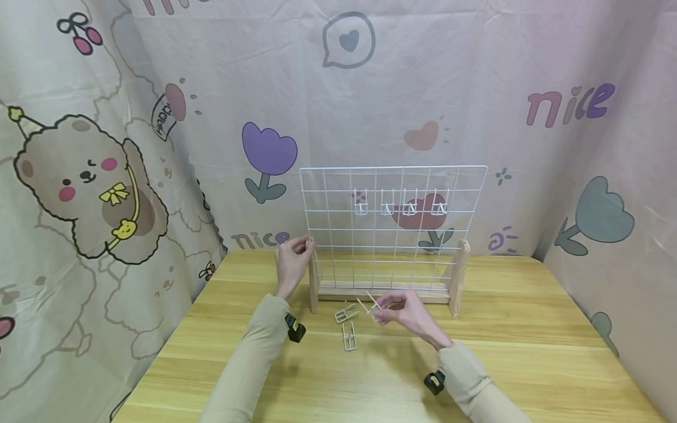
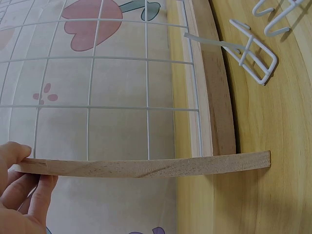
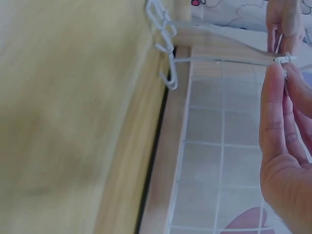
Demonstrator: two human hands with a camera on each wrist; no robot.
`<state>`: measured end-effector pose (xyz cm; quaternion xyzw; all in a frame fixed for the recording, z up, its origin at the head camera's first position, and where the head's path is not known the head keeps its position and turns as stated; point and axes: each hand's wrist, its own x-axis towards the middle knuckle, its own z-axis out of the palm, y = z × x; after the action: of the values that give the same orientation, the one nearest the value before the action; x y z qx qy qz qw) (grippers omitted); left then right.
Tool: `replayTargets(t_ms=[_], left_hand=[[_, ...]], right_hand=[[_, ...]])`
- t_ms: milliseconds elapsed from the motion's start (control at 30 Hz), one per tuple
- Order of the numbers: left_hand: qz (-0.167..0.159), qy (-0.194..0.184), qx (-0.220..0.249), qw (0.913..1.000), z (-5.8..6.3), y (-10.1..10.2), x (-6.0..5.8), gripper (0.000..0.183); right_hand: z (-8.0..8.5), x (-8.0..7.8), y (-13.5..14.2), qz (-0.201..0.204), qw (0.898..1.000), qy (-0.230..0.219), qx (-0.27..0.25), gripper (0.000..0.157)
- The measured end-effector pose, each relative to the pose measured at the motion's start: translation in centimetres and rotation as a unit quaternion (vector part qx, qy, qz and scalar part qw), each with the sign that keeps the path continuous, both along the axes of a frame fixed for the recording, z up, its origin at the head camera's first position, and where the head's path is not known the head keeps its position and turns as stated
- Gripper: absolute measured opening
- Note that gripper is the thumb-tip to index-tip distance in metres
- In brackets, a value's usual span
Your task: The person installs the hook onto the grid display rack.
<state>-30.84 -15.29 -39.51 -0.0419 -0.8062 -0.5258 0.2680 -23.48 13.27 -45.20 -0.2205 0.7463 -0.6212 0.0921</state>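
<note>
A white wire grid panel [image 1: 392, 246] stands upright in a wooden base with two side posts. My left hand [image 1: 293, 265] grips the upper end of the left wooden post [image 2: 146, 168], thumb on one face and fingers on the other. In front of the panel, above the table, my right hand [image 1: 409, 311] pinches a white wire hook [image 3: 285, 60] between thumb and fingertips; its prongs point up and left in the head view. Two more white hooks, one angled [image 1: 346, 315] and one straight [image 1: 349, 348], lie on the table between the hands.
Several white hooks [image 1: 361, 210] hang in a row on the panel's upper part. The wooden base bar [image 1: 381, 294] runs along the bottom between the posts. A light wood table [image 1: 508, 364] bears everything, with a printed curtain [image 1: 222, 70] behind and at both sides.
</note>
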Motion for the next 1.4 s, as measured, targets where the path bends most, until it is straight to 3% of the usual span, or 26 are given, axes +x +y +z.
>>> replayTargets(t_ms=[667, 1133, 1400], left_hand=[[0.0, 0.0, 0.006, 1.0, 0.0, 0.1, 0.0, 0.029], [-0.001, 0.004, 0.001, 1.0, 0.1, 0.1, 0.1, 0.029], [-0.001, 0.008, 0.0, 1.0, 0.0, 0.1, 0.1, 0.029]], right_hand=[[4.9, -0.1, -3.0, -0.041, 0.997, 0.029, -0.065, 0.03], [7.8, -1.1, -4.9, -0.064, 0.989, 0.085, -0.106, 0.026], [9.1, -1.8, -5.8, -0.082, 0.985, 0.083, -0.13, 0.026]])
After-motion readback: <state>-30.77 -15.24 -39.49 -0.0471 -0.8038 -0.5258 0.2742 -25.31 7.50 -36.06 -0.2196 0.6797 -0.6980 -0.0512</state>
